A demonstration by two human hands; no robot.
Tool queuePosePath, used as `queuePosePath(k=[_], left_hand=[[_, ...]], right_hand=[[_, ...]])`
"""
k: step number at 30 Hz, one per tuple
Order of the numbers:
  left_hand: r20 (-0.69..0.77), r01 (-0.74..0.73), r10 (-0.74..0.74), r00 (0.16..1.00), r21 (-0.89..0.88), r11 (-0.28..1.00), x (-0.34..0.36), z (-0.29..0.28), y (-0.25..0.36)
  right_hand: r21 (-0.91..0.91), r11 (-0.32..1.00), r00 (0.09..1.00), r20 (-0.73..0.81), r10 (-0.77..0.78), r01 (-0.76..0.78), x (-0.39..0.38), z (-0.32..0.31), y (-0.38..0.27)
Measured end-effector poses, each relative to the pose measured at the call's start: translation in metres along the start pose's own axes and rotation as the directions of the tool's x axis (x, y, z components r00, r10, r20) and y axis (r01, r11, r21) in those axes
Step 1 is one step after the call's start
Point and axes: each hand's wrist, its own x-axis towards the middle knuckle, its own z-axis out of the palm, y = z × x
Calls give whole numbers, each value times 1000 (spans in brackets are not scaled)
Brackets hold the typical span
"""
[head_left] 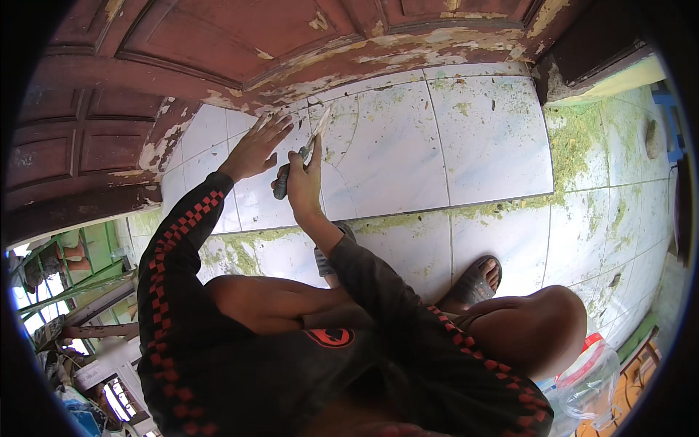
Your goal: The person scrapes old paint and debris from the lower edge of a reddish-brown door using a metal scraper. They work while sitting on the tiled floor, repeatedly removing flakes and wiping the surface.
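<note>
In my right hand [304, 191] is a knife-like scraping tool [279, 186] with a dark grey handle. Its narrow, pale blade points up and away, toward the lower edge of the door, and my index finger lies along it. My left hand [255, 148] is stretched out with fingers spread, just left of the tool, its fingertips at the foot of the door. The reddish-brown panelled door [240, 36] has paint peeling off along its bottom, baring pale patches. Below it lies a white tiled step [393, 156] scattered with small flakes and dirt.
A lower tiled floor [415, 251] with greenish-yellow grime runs along the step. My sandalled foot [477, 282] rests there beside my bent knees. Clear plastic packaging [593, 386] lies at lower right. Green metal bars [95, 255] and clutter stand at left.
</note>
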Motion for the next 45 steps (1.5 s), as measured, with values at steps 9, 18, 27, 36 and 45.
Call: queuePosePath(k=[9, 18, 27, 36, 45], left_hand=[[-309, 278, -846, 434, -848, 452, -71, 121, 104], [-274, -8, -935, 225, -960, 279, -18, 110, 142], [-372, -309, -925, 81, -891, 332, 34, 140, -27], [-156, -491, -938, 310, -871, -17, 68, 115, -71], [-156, -246, -908, 389, -967, 61, 51, 129, -95]], right_hand=[[-617, 785, 983, 171, 63, 57, 29, -64, 32], [-949, -276, 897, 17, 442, 154, 63, -118, -126], [-596, -787, 964, -76, 256, 162, 0, -86, -255], [-915, -399, 988, -116, 105, -65, -30, -150, -236], [-994, 50, 994, 97, -45, 99, 32, -167, -124]])
